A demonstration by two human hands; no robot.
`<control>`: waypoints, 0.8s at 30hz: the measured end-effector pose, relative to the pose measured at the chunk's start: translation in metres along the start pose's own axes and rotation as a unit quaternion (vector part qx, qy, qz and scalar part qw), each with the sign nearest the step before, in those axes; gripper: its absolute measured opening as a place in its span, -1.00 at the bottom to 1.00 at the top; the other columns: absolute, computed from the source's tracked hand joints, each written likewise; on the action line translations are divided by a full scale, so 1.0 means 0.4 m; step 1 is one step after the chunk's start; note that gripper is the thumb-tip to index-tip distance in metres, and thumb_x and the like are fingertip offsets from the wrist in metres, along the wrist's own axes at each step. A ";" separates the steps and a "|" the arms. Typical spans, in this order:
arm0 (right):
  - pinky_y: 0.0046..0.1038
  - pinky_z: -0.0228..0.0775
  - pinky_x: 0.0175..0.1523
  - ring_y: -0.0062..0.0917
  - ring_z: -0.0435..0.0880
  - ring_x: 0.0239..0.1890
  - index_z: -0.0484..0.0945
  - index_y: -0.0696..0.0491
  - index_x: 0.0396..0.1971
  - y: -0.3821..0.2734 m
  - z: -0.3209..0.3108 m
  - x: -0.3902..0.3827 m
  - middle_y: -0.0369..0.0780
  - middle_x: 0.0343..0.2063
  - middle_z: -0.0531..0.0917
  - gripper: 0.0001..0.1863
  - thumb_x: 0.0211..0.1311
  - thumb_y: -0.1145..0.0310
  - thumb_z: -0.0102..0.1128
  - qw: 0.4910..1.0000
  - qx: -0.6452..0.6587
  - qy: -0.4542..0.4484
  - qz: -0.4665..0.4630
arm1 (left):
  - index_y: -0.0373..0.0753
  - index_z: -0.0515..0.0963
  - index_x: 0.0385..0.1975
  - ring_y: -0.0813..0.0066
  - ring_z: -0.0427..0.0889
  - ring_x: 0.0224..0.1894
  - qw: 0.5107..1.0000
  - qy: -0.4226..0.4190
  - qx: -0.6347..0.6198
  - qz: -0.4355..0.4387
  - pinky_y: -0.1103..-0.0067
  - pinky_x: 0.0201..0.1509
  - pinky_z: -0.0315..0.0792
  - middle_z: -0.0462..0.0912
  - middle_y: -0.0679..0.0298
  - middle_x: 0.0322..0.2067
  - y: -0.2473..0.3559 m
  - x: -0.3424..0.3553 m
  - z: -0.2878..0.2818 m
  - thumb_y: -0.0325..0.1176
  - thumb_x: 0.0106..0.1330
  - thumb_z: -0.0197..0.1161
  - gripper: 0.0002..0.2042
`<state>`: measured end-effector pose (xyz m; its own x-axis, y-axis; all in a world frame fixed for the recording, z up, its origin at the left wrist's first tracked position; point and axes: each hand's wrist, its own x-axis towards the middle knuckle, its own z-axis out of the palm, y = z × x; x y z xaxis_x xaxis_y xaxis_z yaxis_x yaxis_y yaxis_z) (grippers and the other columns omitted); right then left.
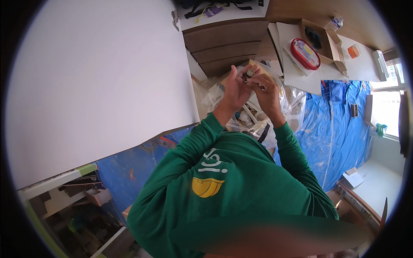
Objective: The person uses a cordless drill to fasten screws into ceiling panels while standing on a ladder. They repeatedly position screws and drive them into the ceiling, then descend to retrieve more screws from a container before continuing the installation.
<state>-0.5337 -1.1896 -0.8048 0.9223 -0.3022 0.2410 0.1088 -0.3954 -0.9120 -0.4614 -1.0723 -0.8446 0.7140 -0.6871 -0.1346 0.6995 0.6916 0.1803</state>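
Note:
In front of my chest my two hands meet over a plastic bag. My left hand is turned palm up, its thumb stretched out, and cradles a small metal piece on its fingers. The piece looks dark with a pale rounded part; its exact kind is too small to tell. Against it work the pinched fingertips of my right hand, and whatever they grip is hidden. Beneath my wrists lies the clear plastic bag with mixed loose items inside, among them a white perforated strip.
A large white door panel with a metal hinge fills the left. Brown drawers stand ahead. On the right-hand counter are a red-rimmed tub and an open cardboard box. Blue sheeting covers the floor.

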 end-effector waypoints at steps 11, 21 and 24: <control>-0.35 0.54 -0.11 -0.34 0.74 -0.26 0.65 0.17 -0.15 -0.026 0.007 0.083 -0.17 -0.26 0.75 -0.83 0.30 0.47 0.28 0.995 0.035 -0.029 0.091 | -0.32 0.34 0.26 0.25 0.51 0.25 0.999 0.036 0.023 0.015 0.33 0.45 0.33 0.51 0.09 0.20 0.038 0.001 -0.032 0.10 0.59 -0.08 -0.42; -0.16 0.51 -0.11 -0.02 0.68 -0.15 0.60 0.11 -0.06 -0.002 0.015 0.095 0.00 -0.21 0.68 -0.77 0.29 0.48 0.22 0.979 -0.187 -0.054 -0.066 | -0.30 0.50 0.15 0.41 0.61 0.06 0.998 0.054 0.031 0.026 0.49 0.31 0.45 0.60 0.20 0.05 0.020 0.026 -0.064 -0.21 0.62 -0.02 -0.67; -0.16 0.52 -0.07 -0.05 0.69 -0.14 0.60 0.11 -0.01 -0.028 0.019 0.089 0.00 -0.14 0.68 -0.73 0.30 0.50 0.20 0.981 -0.173 -0.071 -0.045 | -0.29 0.51 0.15 0.49 0.62 -0.03 1.000 -0.008 0.020 0.014 0.57 0.21 0.50 0.62 0.23 0.01 0.028 0.034 -0.102 -0.31 0.60 -0.01 -0.72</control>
<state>-0.4992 -1.1893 -0.7888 0.9595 -0.1384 0.2452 0.0828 -0.6936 -0.7156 -0.4427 -1.0650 -0.8840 0.7323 -0.6714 -0.1136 0.6774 0.7013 0.2222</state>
